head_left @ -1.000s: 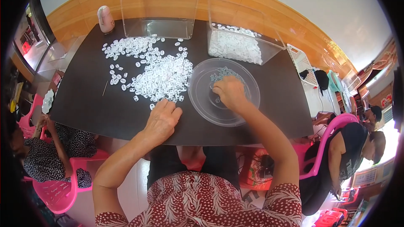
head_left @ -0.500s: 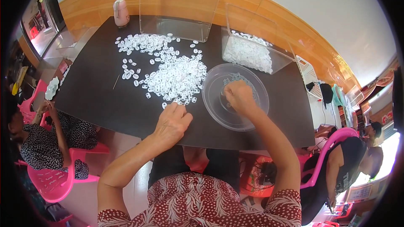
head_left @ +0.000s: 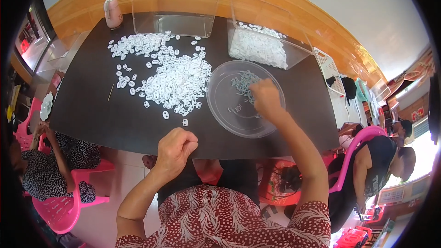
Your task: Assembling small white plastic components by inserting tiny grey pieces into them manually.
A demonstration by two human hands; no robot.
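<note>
My left hand [head_left: 177, 149] is closed in a loose fist at the table's near edge; whatever its fingers hold, if anything, is hidden. Just beyond it lie two loose white oval pieces [head_left: 185, 122], each with two holes. Farther off spreads a large heap of the same white pieces [head_left: 177, 80]. Over the right side of a round clear plastic tray [head_left: 216, 115], my right hand [head_left: 266, 97] has its fingers curled together, their tips hidden. Beside those fingers, a pile of small grey screws [head_left: 242, 82] rests in the tray, with a few strays nearer me.
A clear bin [head_left: 259, 50] of white pieces stands at the back right, another clear bin [head_left: 172, 24] at the back. A pink bottle [head_left: 113, 14] and a thin stick [head_left: 110, 92] are on the left. People sit on pink chairs [head_left: 59, 209] at both sides.
My left hand has drawn back toward me from the near edge of the heap. My right hand has shifted right, off the screw pile, which now shows more fully. The view has turned slightly.
</note>
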